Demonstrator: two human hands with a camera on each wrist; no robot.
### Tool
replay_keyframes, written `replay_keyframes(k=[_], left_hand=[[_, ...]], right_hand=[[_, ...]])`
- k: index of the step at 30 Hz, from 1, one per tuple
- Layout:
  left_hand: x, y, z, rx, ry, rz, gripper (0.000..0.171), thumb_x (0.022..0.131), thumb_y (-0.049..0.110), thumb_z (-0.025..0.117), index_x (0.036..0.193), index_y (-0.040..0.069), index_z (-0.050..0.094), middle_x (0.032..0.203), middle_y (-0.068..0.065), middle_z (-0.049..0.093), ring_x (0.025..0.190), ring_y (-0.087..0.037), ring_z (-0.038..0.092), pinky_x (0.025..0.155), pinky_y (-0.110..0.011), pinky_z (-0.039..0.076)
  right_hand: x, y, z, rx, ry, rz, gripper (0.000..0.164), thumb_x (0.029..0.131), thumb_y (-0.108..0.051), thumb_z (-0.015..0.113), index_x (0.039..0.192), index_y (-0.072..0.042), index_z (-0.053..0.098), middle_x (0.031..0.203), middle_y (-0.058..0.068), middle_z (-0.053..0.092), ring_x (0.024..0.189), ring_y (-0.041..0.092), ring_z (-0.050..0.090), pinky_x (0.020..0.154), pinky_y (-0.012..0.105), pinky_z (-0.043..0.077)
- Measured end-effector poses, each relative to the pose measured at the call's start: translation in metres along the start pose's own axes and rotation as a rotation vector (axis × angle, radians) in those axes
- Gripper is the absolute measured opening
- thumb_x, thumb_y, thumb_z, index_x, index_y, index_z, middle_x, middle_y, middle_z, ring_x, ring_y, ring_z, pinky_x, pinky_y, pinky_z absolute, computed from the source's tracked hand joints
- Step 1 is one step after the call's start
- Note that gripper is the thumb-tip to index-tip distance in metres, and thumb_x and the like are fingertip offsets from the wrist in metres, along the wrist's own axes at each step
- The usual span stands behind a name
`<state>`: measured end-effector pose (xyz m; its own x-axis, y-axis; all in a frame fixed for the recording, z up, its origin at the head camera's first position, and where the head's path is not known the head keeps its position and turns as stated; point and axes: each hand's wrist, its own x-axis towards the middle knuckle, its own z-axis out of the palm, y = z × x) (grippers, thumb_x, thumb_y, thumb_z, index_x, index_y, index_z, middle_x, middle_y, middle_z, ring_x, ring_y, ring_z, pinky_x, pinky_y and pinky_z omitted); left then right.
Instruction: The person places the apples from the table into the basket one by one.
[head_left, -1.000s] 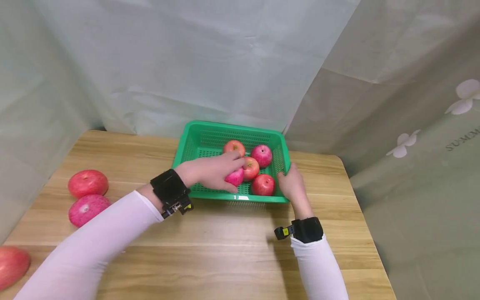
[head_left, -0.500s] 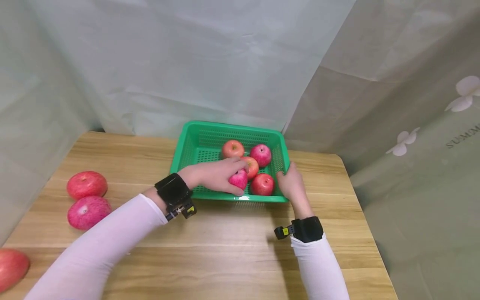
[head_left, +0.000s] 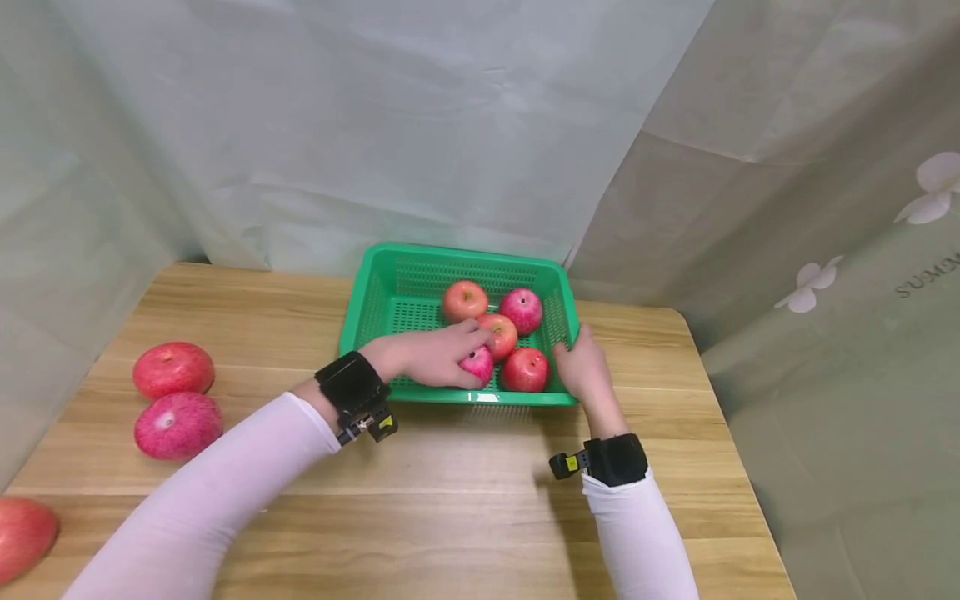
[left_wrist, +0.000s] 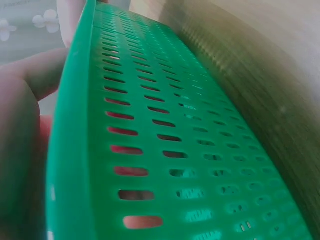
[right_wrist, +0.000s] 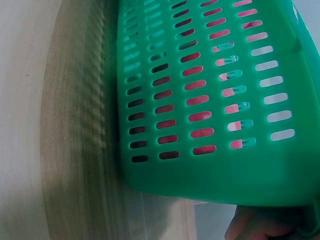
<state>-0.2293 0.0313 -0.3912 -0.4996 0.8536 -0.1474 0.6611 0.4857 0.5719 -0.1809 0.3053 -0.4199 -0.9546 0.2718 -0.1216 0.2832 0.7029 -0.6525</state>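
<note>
Tabletop (head_left: 450, 508) carries the green basket (head_left: 420, 270): slotted plastic, probably light, a bit flexy; take it by the rim. Your right grip (head_left: 584, 367) holds its right rim. Your left grip (head_left: 435, 353) is curled round the pink apple (head_left: 479, 367), inside toward the front, with 4 other apples (head_left: 527, 371) there. Apple's likely firm, smooth, bruises easily; cup its sides.

From my head, set back, I look forward and down on the basket (head_left: 420, 271) and counter (head_left: 450, 500). My wrist views, both turned sideways, sit low and close, sharing the basket's near wall (left_wrist: 165, 135) beside some counter.
</note>
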Motion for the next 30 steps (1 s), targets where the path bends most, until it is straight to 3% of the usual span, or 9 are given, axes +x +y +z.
replay_keyframes(k=[5,12,30], left_hand=[[0.001,-0.003,0.003,0.019,-0.009,-0.032,0.059,0.101,0.046,0.066,0.149,0.016,0.051,0.144,-0.013,0.043,0.125,-0.027,0.057,0.105,-0.05,0.052],[0.001,-0.007,0.005,0.021,-0.013,-0.072,0.06,0.1,0.054,0.067,0.148,0.022,0.051,0.135,-0.014,0.045,0.118,-0.028,0.059,0.099,-0.049,0.054],[0.004,-0.01,0.006,0.065,-0.012,-0.047,0.055,0.099,0.05,0.071,0.142,0.02,0.053,0.128,-0.01,0.047,0.114,-0.024,0.062,0.101,-0.046,0.054]], right_hand=[[0.0,0.0,0.0,-0.003,0.002,-0.001,0.054,0.108,-0.023,0.05,0.152,0.005,0.036,0.13,0.029,0.061,0.113,0.041,0.063,0.088,0.055,0.056],[0.0,0.0,0.0,-0.003,0.002,0.001,0.053,0.108,-0.024,0.05,0.151,0.004,0.038,0.128,0.028,0.061,0.112,0.04,0.063,0.088,0.054,0.056],[0.0,0.0,0.0,-0.016,-0.003,-0.008,0.053,0.108,-0.021,0.048,0.151,0.007,0.036,0.128,0.029,0.061,0.112,0.042,0.063,0.089,0.056,0.056]])
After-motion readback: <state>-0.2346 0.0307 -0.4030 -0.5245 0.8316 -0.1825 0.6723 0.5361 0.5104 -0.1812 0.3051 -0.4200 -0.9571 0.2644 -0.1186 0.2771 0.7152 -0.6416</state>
